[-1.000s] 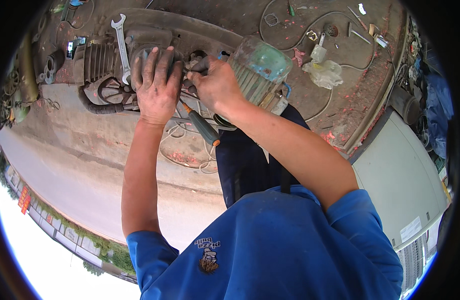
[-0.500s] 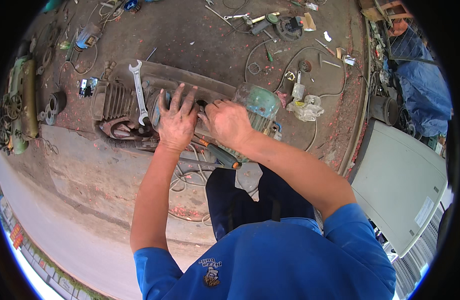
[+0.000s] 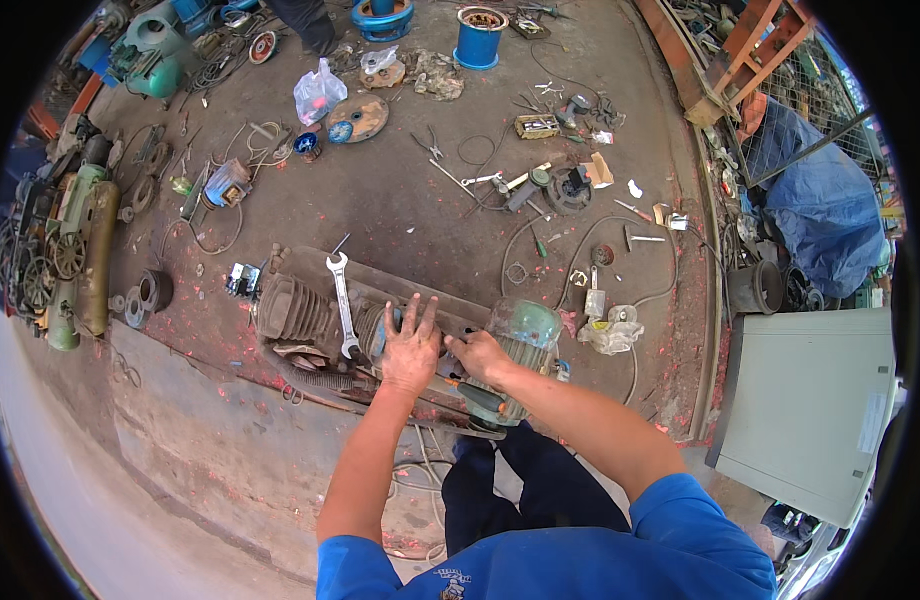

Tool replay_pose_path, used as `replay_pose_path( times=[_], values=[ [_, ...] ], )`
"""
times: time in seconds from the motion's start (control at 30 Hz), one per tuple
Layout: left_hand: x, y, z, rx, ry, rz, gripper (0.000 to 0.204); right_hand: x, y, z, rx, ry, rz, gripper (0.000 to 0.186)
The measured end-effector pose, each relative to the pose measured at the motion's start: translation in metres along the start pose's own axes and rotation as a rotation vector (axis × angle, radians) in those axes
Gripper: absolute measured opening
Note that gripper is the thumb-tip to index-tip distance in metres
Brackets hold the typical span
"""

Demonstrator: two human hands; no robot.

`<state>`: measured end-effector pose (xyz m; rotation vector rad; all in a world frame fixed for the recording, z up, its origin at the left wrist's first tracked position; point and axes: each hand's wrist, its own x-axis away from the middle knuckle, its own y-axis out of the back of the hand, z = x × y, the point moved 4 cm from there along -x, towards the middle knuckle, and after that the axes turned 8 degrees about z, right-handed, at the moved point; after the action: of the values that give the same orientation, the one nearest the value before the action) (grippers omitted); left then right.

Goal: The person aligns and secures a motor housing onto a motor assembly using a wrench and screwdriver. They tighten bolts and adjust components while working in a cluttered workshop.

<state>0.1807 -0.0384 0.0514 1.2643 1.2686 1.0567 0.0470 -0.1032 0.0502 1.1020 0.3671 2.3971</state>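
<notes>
A dirty air compressor stands before me, with a finned cylinder (image 3: 298, 308) at its left end and a green electric motor (image 3: 525, 335) at its right. My left hand (image 3: 410, 352) lies on the middle of the machine, fingers spread and pointing away from me. Close beside it, my right hand (image 3: 480, 357) is closed, its fingers curled over a spot by the motor; what they grip is hidden. An open-ended wrench (image 3: 343, 305) rests on the machine to the left of my left hand. Below my right hand lies a screwdriver with a black and orange handle (image 3: 482, 397).
A grey-white cabinet (image 3: 800, 400) stands at the right, with a blue tarp (image 3: 825, 200) behind it. Farther out on the floor are a blue motor housing (image 3: 480, 40), a hammer (image 3: 644, 238), cables and scattered tools. Old machinery (image 3: 75, 240) stands at the left.
My view has tilted up and shows more floor beyond the machine. Both hands stay at about the same place on the compressor, the left spread, the right curled.
</notes>
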Motion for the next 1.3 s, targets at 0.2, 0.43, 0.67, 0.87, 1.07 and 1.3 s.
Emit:
replay_pose_path(
  times=[0.2, 0.43, 0.67, 0.87, 1.07, 1.3],
  values=[
    [0.007, -0.001, 0.003, 0.054, 0.005, -0.033, 0.016, 0.028, 0.020, 0.037, 0.863, 0.498, -0.104, 0.029],
    [0.001, 0.003, -0.001, 0.054, 0.032, -0.048, 0.018, -0.008, 0.018, 0.011, 0.126, 0.225, -0.201, 0.029],
    [0.007, 0.006, 0.003, 0.020, 0.037, -0.020, 0.018, 0.020, 0.034, 0.021, 0.545, 0.437, -0.375, 0.039],
    [0.004, 0.004, 0.001, 0.025, 0.040, -0.014, 0.020, 0.008, 0.028, 0.009, 0.476, 0.241, -0.141, 0.036],
    [0.001, 0.003, 0.000, 0.075, 0.022, -0.020, 0.018, -0.004, 0.007, -0.014, -0.041, 0.091, 0.016, 0.041],
    [0.008, -0.004, 0.005, 0.080, 0.019, -0.020, 0.018, 0.024, 0.025, 0.038, 0.799, 0.681, -0.140, 0.041]
  ],
)
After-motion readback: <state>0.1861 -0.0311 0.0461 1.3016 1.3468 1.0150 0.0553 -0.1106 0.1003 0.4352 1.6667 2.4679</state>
